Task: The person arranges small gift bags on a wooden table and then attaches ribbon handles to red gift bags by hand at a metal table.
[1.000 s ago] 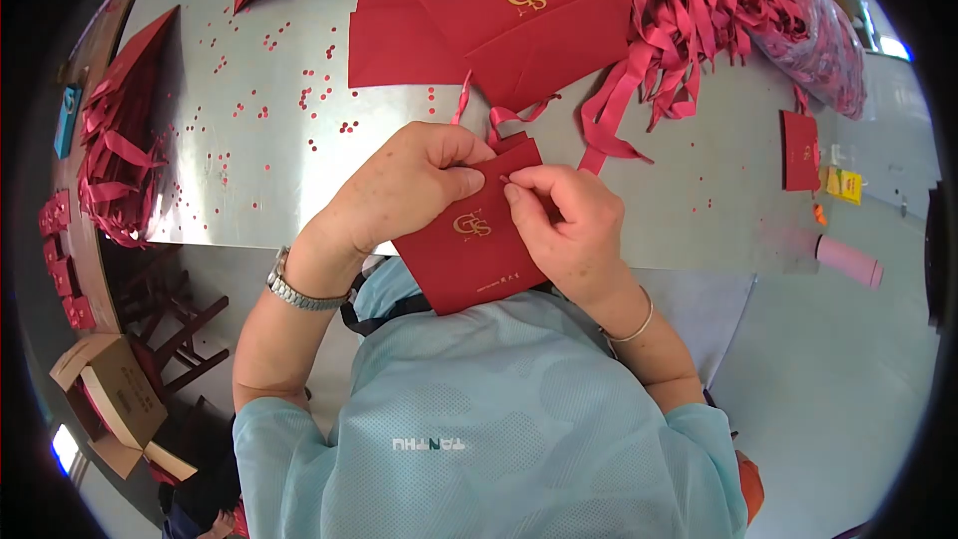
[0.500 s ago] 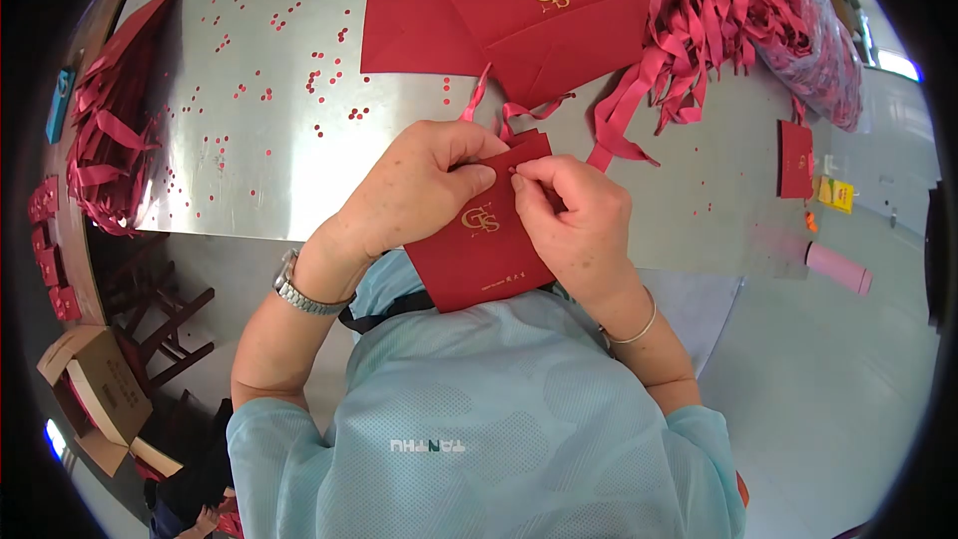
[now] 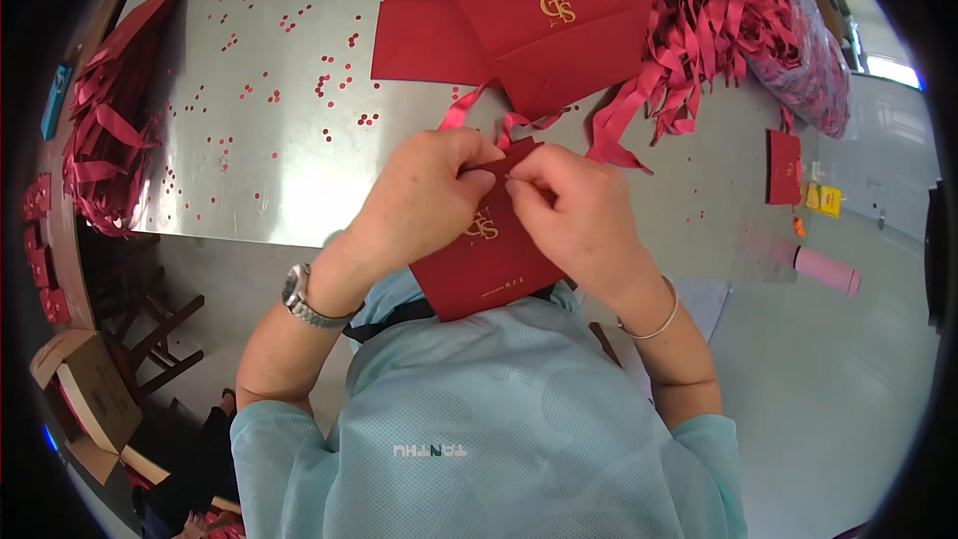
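Observation:
A small red bag [image 3: 489, 265] with gold lettering hangs over the table's front edge, against my shirt. My left hand [image 3: 429, 190] is closed on its upper left edge, thumb in front. At the upper right of the bag, my right hand [image 3: 574, 215] pinches with thumb and index finger at the bag's top; whether a ribbon end lies in that pinch is too small to tell. A pink-red ribbon [image 3: 462, 109] rises from behind the bag's top, with another loop beside it.
Red bags [image 3: 559, 50] lie stacked ahead on the metal table [image 3: 289, 180], among small red dots. Ribbons [image 3: 718, 20] are heaped at the right near plastic. More ribboned bags [image 3: 115, 130] stand left. A pink cylinder [image 3: 827, 270], open carton [image 3: 95, 389] and another person's hand [image 3: 195, 524] show too.
Both hands have stayed at the bag's top, the right hand turning slightly and its fingers closing in. The ribbon behind the bag has shifted left. The camera view has moved a little.

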The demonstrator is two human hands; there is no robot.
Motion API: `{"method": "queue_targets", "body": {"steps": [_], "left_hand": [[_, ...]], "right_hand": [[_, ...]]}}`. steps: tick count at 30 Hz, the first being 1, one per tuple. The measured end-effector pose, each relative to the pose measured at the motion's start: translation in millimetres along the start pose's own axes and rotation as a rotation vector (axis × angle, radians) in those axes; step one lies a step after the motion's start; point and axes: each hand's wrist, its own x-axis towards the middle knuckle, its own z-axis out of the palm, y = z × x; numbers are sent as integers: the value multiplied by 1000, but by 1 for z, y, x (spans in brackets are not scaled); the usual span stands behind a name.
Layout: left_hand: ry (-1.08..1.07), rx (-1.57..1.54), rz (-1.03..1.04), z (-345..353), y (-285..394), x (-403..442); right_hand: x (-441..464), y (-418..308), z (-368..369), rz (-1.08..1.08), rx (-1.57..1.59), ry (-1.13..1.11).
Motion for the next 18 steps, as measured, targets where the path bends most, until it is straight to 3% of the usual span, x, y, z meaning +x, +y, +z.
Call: {"method": "queue_targets", "body": {"steps": [2, 6, 18], "left_hand": [[-142, -140, -196, -10, 3, 4], [-182, -124, -175, -11, -1, 6], [-231, -290, -264, -14, -1, 4]], "right_hand": [[-7, -3, -6, 144, 258, 6], [-14, -3, -1, -41, 68, 76], [-12, -5, 9, 96, 159, 121]]}}
